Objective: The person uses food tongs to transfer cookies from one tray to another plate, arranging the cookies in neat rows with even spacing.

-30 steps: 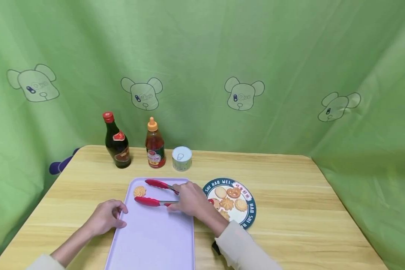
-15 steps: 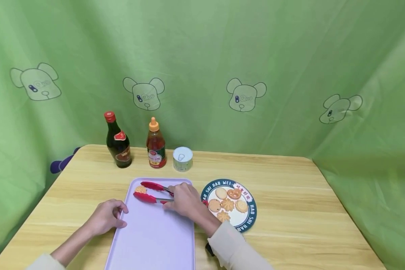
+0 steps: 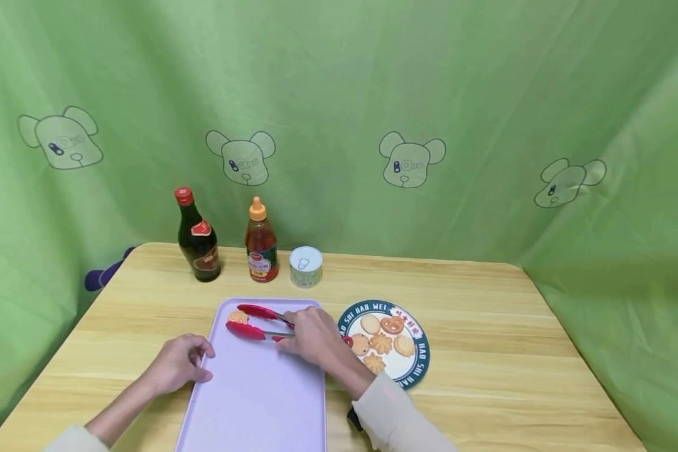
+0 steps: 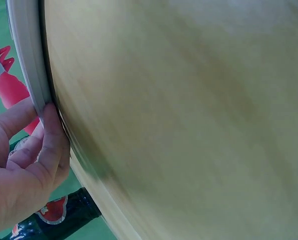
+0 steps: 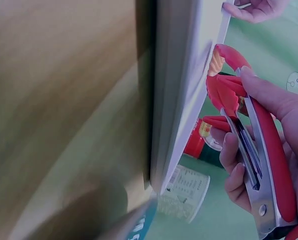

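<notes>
My left hand [image 3: 176, 364] pinches the left rim of a pale purple tray [image 3: 260, 389]; in the left wrist view, thumb and fingers lie on either side of the tray's edge [image 4: 31, 55]. My right hand [image 3: 316, 336] grips a pair of tongs [image 3: 245, 331] with red tips and metal arms. Between the tips sits a swirled round cookie [image 3: 238, 316], at the tray's far left corner. The right wrist view has the tongs [image 5: 276, 165] in my grip and the cookie [image 5: 216, 62] partly hidden by the red tips. Whether both tips touch it, I cannot tell.
Right of the tray lies a round plate [image 3: 424, 351] with a dark green rim, bearing several cookies [image 3: 381, 343]. Behind the tray stand a dark bottle [image 3: 199, 245], a sauce bottle [image 3: 261, 248] and a can [image 3: 306, 267]. A green curtain [image 3: 328, 75] encloses the table's back.
The tongs have shifted a little to the left, and their tips have drawn closer together around the cookie. My left hand has stayed at the tray's edge.
</notes>
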The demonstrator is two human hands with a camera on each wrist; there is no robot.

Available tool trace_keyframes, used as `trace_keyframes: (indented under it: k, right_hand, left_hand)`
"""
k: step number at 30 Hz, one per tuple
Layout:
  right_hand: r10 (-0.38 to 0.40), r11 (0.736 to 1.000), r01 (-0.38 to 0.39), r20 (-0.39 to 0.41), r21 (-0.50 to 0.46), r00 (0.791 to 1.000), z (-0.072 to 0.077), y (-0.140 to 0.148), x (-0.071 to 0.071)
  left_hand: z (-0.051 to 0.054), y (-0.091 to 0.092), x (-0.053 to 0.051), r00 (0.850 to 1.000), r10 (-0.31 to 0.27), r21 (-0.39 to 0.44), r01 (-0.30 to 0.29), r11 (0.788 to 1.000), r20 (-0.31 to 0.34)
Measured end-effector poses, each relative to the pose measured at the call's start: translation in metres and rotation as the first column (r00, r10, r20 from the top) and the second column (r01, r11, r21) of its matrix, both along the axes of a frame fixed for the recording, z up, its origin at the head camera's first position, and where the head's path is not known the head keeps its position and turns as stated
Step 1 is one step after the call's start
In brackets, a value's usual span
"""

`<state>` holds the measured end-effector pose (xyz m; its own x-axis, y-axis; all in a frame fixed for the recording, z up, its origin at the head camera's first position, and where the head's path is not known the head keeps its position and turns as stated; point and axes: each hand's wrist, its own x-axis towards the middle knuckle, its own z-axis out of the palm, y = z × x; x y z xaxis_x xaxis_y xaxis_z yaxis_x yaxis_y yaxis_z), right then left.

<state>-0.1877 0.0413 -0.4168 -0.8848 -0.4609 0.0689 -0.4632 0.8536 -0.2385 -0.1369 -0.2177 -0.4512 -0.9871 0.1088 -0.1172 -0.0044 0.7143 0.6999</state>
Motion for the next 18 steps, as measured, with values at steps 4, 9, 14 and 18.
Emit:
trace_keyframes:
  k: [4, 9, 14, 18]
  right_hand:
    - [0.003, 1.0, -0.003, 0.012, -0.013, 1.0, 0.004, 0.011, 0.001]
    - [-0.004, 0.999, 0.006, 0.037, -0.04, 0.999, 0.011, 0.032, 0.003]
    - [-0.028, 0.997, 0.032, 0.067, -0.063, 0.997, 0.02, 0.054, 0.005]
    - [-0.043, 0.996, 0.05, 0.091, -0.071, 0.995, 0.028, 0.072, 0.006]
  left_hand:
    - [0.0, 0.0, 0.0, 1.0, 0.004, 0.005, -0.004, 1.0, 0.009]
    - [0.001, 0.0, 0.001, 1.0, 0.003, 0.007, -0.003, 1.0, -0.002]
    - [0.0, -0.001, 0.001, 1.0, -0.009, 0.008, 0.009, 1.0, -0.017]
    - [0.0, -0.001, 0.001, 1.0, -0.011, 0.011, 0.012, 1.0, -0.022]
